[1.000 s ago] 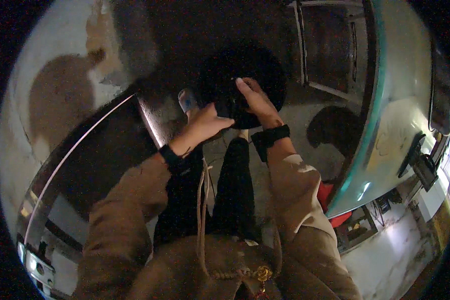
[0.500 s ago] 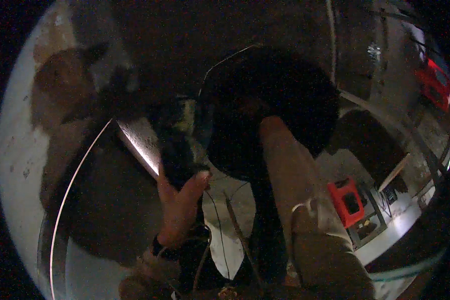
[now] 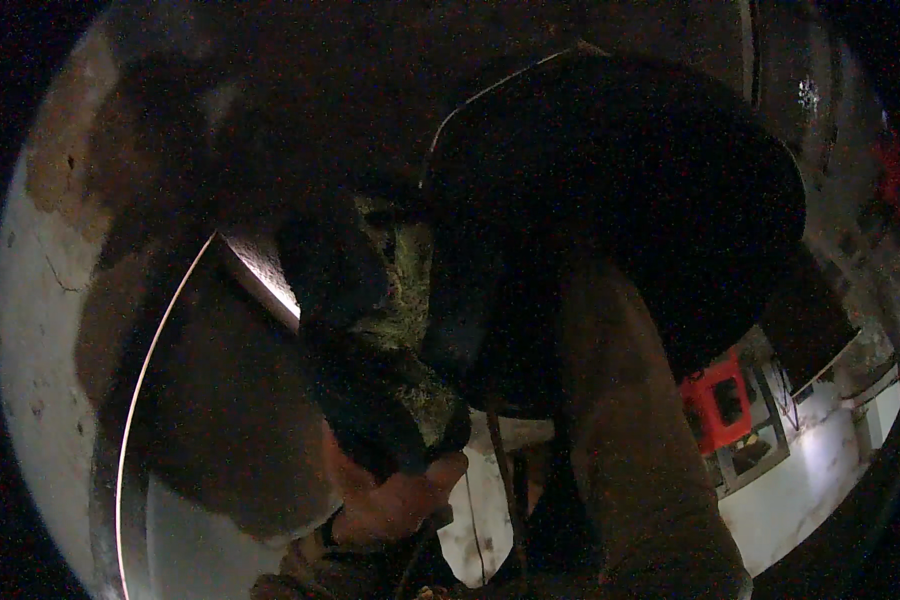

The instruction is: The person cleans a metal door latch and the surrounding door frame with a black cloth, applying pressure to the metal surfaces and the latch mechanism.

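Note:
My left hand (image 3: pixel 395 500) is closed around the lower end of a dark, rounded object (image 3: pixel 370 410). It has a mottled yellow-green patch (image 3: pixel 407 285); the dim light hides what kind of thing it is. Just right of it, a large, black, roundish shape (image 3: pixel 610 170) fills the middle, with a thin pale line along its upper left edge. My right forearm (image 3: pixel 625 410), in a brown sleeve, reaches up against this black shape. Darkness swallows my right hand, so its fingers and anything in them are hidden.
A red, box-like frame (image 3: pixel 715 405) stands at the right by a pale, lit surface (image 3: pixel 800 480). A brown panel (image 3: pixel 810 325) lies above it. On the left, a pale curved edge (image 3: pixel 130 440) borders a dark area beside a stained, light wall (image 3: pixel 45 330).
The view has shifted, and the black shape looks larger. My left hand appears lower, with the patched dark object now showing more above it. My right wrist has gone into the dark.

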Available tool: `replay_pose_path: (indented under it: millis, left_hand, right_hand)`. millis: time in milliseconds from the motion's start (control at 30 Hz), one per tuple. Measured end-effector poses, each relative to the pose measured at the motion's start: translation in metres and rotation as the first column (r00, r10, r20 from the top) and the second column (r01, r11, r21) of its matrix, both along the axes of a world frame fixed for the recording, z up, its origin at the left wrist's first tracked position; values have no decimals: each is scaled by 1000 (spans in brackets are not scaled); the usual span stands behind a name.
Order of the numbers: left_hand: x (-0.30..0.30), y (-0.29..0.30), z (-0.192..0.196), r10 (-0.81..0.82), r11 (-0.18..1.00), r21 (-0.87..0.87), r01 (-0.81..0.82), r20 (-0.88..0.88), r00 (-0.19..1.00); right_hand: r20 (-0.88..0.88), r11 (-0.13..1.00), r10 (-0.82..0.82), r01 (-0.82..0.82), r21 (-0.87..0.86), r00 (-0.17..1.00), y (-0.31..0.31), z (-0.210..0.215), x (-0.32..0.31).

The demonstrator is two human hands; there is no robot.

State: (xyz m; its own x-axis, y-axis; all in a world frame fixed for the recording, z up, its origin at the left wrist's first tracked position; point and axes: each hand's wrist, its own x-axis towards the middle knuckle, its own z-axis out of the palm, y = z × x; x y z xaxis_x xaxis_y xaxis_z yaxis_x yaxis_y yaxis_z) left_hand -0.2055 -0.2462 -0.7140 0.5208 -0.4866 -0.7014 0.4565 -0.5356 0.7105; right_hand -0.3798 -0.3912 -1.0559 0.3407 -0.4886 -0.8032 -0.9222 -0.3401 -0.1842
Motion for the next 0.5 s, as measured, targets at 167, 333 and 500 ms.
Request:
replay_pose_path:
  millis: [167, 333, 500]
  left_hand:
    - [23, -16, -3, 42, 998, -43, -44, -33, 999]
    - [39, -84, 41, 42, 982, 187, 19, -318, 947]
    - [70, -63, 43, 3, 993, 116, 37, -323, 947]
  right_hand:
    - [40, 994, -76, 79, -78, 996, -32, 18, 16]
    - [184, 976, -198, 211, -54, 963, -59, 114, 9]
    - [396, 854, -507, 509, 109, 766, -65, 223, 37]
